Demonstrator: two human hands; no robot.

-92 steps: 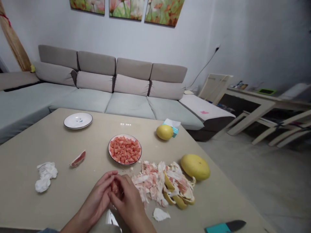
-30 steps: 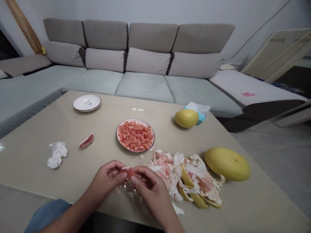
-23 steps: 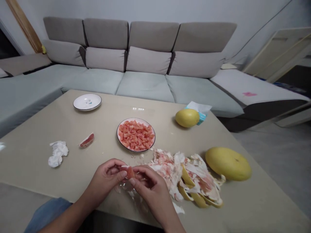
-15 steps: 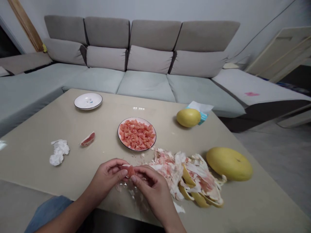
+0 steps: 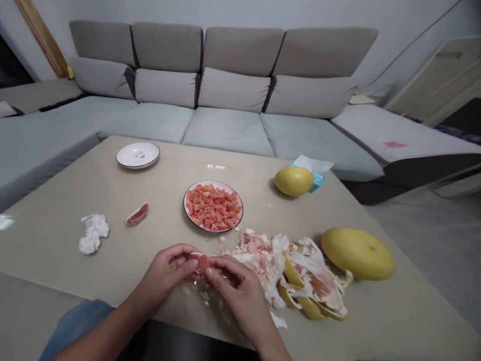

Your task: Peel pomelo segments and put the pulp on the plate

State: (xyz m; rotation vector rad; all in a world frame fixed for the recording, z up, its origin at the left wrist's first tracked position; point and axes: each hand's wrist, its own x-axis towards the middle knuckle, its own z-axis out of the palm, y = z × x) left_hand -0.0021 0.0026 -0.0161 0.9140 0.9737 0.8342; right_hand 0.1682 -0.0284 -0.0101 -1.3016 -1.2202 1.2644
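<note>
My left hand and my right hand meet over the near edge of the beige table. Both pinch one small pink pomelo piece between thumb and fingers. Just beyond them stands a plate of pink pomelo chunks. To the right of my right hand lies a heap of white pith and yellow peel. Small white scraps lie under my hands.
A pomelo segment and a crumpled tissue lie at the left. An empty white plate stands farther back. A yellow peel cap, a whole pomelo and a tissue pack are on the right. A grey sofa stands behind.
My head has come nearer and tilted down since the oldest frame. Over the last second my hands have kept the piece between them, with only small finger shifts.
</note>
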